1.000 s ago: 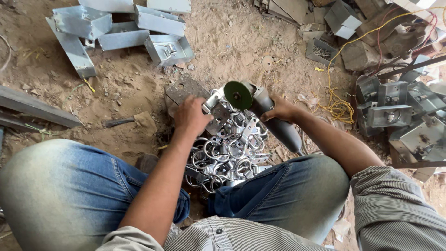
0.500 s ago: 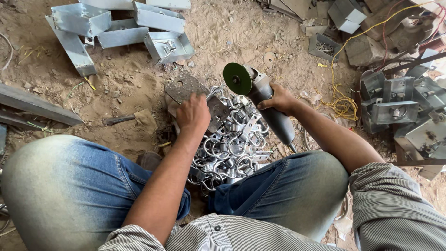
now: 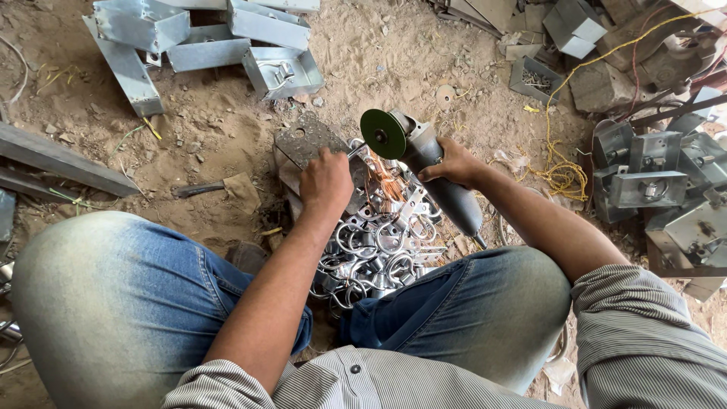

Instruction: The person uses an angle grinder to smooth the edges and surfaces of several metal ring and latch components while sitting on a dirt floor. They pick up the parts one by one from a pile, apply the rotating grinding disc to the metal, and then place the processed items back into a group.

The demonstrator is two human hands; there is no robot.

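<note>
The right hand (image 3: 453,163) has its grip wrapped fully round the dark grey body of a handheld angle grinder with a green cutting disc (image 3: 415,155), fingers curled tight over the top. The disc stands on edge, tilted toward the left hand, and a few orange sparks (image 3: 388,180) fly just below it. The grinder's tail end points back toward the right knee, and its cord can't really be traced.

The left hand (image 3: 326,179) is closed down, knuckles up, pressing on a small metal piece that sits at the edge of a flat, rusty grey steel plate with a hole in it (image 3: 307,140). The grip is pressed together, but the hand covers whatever it's pinching, so the exact shape of that piece is hard to make out; only a thin bit sticks out toward the disc.

Between the knees lies a heap of shiny silver metal rings and clamp brackets (image 3: 375,246), partly hidden by the left forearm and the jeans. All of this sits on sandy dirt ground (image 3: 204,129). Folded galvanised sheet-metal channels (image 3: 204,42) lie at top left, boxy metal brackets (image 3: 651,182) are cut off on the right, and a tangle of yellow wire (image 3: 560,174) lies near the right forearm.
</note>
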